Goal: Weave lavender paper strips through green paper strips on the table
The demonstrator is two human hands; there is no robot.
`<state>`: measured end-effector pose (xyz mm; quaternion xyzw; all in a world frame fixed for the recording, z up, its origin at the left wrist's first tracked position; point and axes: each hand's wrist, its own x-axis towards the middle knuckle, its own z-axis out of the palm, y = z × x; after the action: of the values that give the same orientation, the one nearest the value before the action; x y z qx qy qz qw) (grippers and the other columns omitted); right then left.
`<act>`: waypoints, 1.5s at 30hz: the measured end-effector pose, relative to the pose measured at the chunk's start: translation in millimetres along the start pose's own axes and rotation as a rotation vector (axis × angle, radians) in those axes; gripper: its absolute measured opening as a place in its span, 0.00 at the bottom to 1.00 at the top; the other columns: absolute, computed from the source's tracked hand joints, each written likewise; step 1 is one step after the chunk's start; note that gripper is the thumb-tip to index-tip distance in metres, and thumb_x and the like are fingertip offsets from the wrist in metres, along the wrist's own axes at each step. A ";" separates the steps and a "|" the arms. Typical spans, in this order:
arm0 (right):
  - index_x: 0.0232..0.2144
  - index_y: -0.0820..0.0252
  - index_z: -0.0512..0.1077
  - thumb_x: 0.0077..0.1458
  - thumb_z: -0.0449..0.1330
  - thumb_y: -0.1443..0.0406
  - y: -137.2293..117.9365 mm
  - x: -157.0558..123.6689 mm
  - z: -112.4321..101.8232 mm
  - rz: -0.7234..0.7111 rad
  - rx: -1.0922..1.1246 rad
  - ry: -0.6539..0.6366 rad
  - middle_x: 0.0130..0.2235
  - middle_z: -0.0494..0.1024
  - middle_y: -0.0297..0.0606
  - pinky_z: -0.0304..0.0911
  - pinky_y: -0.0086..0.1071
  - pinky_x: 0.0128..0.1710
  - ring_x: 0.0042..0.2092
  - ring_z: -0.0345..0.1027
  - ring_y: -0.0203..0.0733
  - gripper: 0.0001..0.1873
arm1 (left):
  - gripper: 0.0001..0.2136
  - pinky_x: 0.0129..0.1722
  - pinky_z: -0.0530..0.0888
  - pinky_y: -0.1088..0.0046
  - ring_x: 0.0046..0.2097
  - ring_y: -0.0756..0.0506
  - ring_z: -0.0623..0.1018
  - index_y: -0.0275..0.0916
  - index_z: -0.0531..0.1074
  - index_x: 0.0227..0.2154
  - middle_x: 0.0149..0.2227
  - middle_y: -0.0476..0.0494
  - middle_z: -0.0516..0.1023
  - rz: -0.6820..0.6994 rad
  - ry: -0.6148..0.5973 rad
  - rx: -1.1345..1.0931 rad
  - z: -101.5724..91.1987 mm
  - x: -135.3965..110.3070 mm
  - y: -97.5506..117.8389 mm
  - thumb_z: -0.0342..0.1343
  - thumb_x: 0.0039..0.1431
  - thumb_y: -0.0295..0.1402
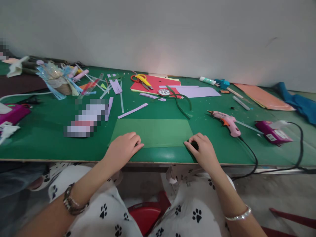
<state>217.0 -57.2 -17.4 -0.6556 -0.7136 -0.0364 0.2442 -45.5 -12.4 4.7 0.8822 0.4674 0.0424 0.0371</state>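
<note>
1. So, biggest thing first: the green table [158,157], with a green paper sheet [153,133] lying near its front edge, between the person's hands.
2. Left hand [124,144] sits curled over the left end of the sheet's near edge, thumb close to the fingers. Can't tell if it's pinching paper or just resting.
3. Right hand [202,148] is at the near right corner, also curled, narrow gap. Can't tell about its grip either.
4. Step in hand, I'd guess: handling that near edge. Next move probably calls for both hands working evenly, no skewing.
5. Pink glue gun [229,123] lies off right, apart from both hands.
6. Lilac strip [133,111]: just beyond the sheet.
</note>
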 end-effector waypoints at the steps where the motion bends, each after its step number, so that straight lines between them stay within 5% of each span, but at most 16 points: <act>1: 0.22 0.58 0.64 0.57 0.47 0.56 0.1 0.0 0.2 -0.003 -0.004 0.002 0.26 0.67 0.38 0.56 0.35 0.32 0.30 0.60 0.42 0.17 | 0.10 0.25 0.61 0.74 0.28 0.48 0.70 0.38 0.65 0.24 0.26 0.48 0.68 -0.008 0.010 -0.001 0.0 -3.2 -4.3 0.45 0.60 0.33; 9: 0.22 0.58 0.64 0.57 0.46 0.57 0.2 -0.1 -0.3 -0.012 -0.014 0.004 0.26 0.67 0.38 0.55 0.35 0.31 0.30 0.59 0.42 0.17 | 0.11 0.25 0.64 0.74 0.29 0.47 0.72 0.39 0.63 0.24 0.27 0.46 0.69 -0.110 0.087 -0.008 -1.4 -34.4 -42.4 0.41 0.60 0.35; 13: 0.21 0.58 0.64 0.57 0.46 0.57 -0.3 -0.2 0.5 -0.026 -0.014 0.022 0.25 0.67 0.39 0.55 0.35 0.31 0.29 0.59 0.41 0.17 | 0.12 0.30 0.69 0.70 0.34 0.43 0.73 0.38 0.67 0.33 0.32 0.40 0.73 -0.182 0.214 0.063 -2.0 -47.6 -54.6 0.39 0.59 0.34; 17: 0.21 0.58 0.64 0.57 0.46 0.57 -1.7 0.2 1.2 -0.050 -0.027 0.041 0.25 0.67 0.38 0.56 0.34 0.31 0.29 0.59 0.41 0.17 | 0.17 0.47 0.67 0.62 0.49 0.41 0.70 0.36 0.67 0.46 0.50 0.36 0.70 -0.016 0.284 0.117 1.2 -39.6 -25.2 0.36 0.59 0.27; 20: 0.23 0.58 0.65 0.56 0.47 0.59 -1.2 1.7 -0.7 -0.061 -0.054 0.030 0.27 0.69 0.39 0.57 0.35 0.32 0.30 0.61 0.42 0.14 | 0.19 0.55 0.60 0.57 0.58 0.43 0.63 0.41 0.60 0.55 0.57 0.44 0.63 0.213 0.130 0.048 10.0 -29.7 7.9 0.37 0.62 0.34; 24: 0.34 0.60 0.68 0.56 0.48 0.62 -4.7 2.3 -4.5 -0.051 -0.149 0.004 0.32 0.73 0.43 0.61 0.41 0.37 0.35 0.66 0.46 0.11 | 0.23 0.56 0.57 0.52 0.61 0.41 0.58 0.40 0.54 0.58 0.61 0.44 0.57 0.152 0.023 0.073 19.6 -32.3 22.0 0.39 0.62 0.42; 28: 0.49 0.59 0.64 0.59 0.42 0.66 -37.6 -7.2 -1.5 -0.095 -0.254 0.004 0.49 0.71 0.46 0.47 0.56 0.53 0.51 0.63 0.49 0.19 | 0.26 0.56 0.56 0.49 0.61 0.40 0.56 0.42 0.53 0.59 0.61 0.44 0.55 0.092 -0.004 0.093 18.8 -43.1 13.2 0.41 0.60 0.45; 32: 0.58 0.60 0.54 0.60 0.40 0.57 -90.1 -20.6 8.3 -0.442 -0.144 -0.299 0.59 0.60 0.41 0.44 0.48 0.58 0.60 0.51 0.43 0.26 | 0.29 0.55 0.56 0.45 0.61 0.38 0.57 0.40 0.54 0.58 0.61 0.41 0.54 0.074 -0.006 0.095 16.0 -45.3 13.4 0.44 0.57 0.48; 35: 0.60 0.63 0.52 0.59 0.38 0.51 -107.6 -23.7 12.4 -0.427 -0.123 -0.363 0.61 0.54 0.42 0.44 0.46 0.59 0.62 0.47 0.43 0.32 | 0.30 0.55 0.56 0.46 0.61 0.37 0.57 0.39 0.55 0.58 0.61 0.40 0.54 0.082 -0.011 0.092 15.1 -44.0 14.9 0.45 0.55 0.50; 45: 0.60 0.60 0.50 0.57 0.40 0.53 -30.7 -39.1 -4.4 -0.211 -0.249 -0.268 0.61 0.55 0.41 0.47 0.47 0.57 0.61 0.50 0.46 0.31 | 0.29 0.56 0.56 0.57 0.61 0.41 0.58 0.42 0.54 0.59 0.60 0.46 0.56 0.088 0.055 0.161 22.2 -63.2 -20.8 0.44 0.56 0.48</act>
<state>189.8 -99.0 -20.8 -0.6013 -0.7944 -0.0624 0.0589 -95.5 -53.7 -22.1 0.9005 0.4309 0.0305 -0.0487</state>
